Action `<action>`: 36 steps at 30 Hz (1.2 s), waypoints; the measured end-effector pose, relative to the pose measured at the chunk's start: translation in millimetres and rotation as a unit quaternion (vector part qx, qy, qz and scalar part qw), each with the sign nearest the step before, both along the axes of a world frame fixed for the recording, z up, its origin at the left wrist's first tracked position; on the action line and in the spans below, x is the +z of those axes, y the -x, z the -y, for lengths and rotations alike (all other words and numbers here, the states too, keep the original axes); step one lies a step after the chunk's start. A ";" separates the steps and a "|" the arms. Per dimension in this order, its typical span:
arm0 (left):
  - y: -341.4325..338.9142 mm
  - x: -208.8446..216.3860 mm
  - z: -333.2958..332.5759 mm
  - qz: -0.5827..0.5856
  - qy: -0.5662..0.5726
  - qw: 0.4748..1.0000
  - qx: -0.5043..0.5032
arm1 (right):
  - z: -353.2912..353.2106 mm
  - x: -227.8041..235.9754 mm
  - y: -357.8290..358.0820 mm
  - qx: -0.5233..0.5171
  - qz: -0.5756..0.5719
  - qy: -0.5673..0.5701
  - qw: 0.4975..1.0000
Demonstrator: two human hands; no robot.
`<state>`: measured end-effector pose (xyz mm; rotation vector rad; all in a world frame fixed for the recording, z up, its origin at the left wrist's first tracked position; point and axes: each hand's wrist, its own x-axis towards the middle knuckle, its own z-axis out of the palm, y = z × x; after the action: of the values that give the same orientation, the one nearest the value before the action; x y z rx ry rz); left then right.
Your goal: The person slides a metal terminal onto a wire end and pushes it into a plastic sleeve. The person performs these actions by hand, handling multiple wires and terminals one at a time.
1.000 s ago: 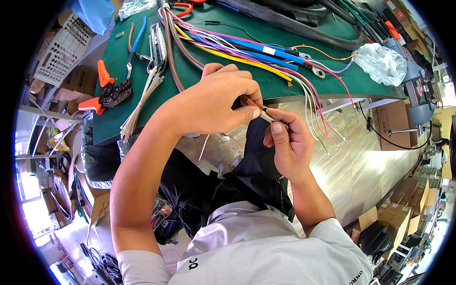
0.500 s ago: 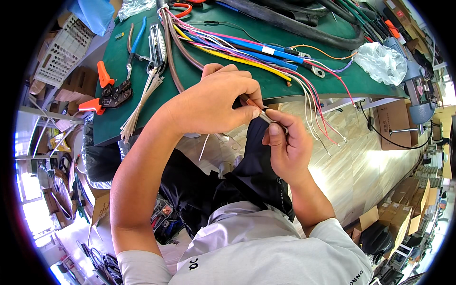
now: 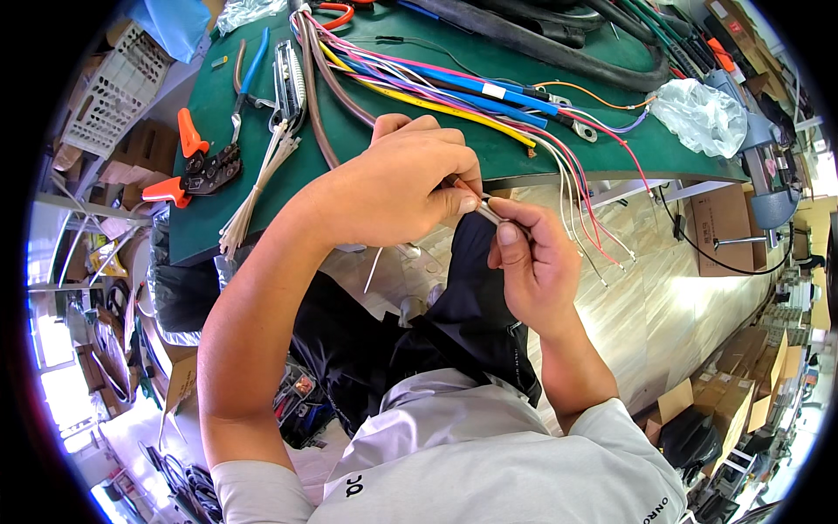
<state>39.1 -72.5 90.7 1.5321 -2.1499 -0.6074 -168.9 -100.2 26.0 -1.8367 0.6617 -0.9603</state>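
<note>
My left hand (image 3: 401,188) is closed around the end of a thick brown cable (image 3: 342,98), and reddish copper shows at its fingertips. My right hand (image 3: 537,271) pinches a small silver metal tube, which looks like a cable lug (image 3: 489,211). The tube meets the cable's end between both hands, just off the table edge; my fingers hide how far it sits over the copper. Beyond my left hand lies a bundle of wires, with a yellow wire (image 3: 419,102) and blue sleeved cables (image 3: 515,112) in it.
On the green table (image 3: 196,234), left of my arm, lie orange-handled crimping pliers (image 3: 209,170), a blue-handled cutter (image 3: 249,79), a utility knife (image 3: 286,83) and white cable ties (image 3: 259,192). Farther right are a crumpled plastic bag (image 3: 703,118) and a grey vise (image 3: 764,148).
My right hand has shifted very slightly to the right and down with the silver tube. My left hand stays nearly in place on the cable.
</note>
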 end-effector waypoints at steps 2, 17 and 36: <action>0.1 -0.4 -0.2 0.001 0.004 1.000 0.000 | -0.7 -2.4 -0.2 0.001 0.006 -0.004 1.000; -0.6 -5.3 -0.2 0.005 0.027 1.000 0.001 | -5.9 -7.0 -0.5 -0.001 0.036 -0.083 0.996; -2.7 -11.8 -0.5 -0.010 0.056 0.998 -0.003 | -3.2 -5.4 -3.8 -0.016 0.013 -0.034 0.999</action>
<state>41.8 -72.1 78.9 1.4545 -2.1351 -0.4926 -165.1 -97.0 20.6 -1.7560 0.7017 -0.9705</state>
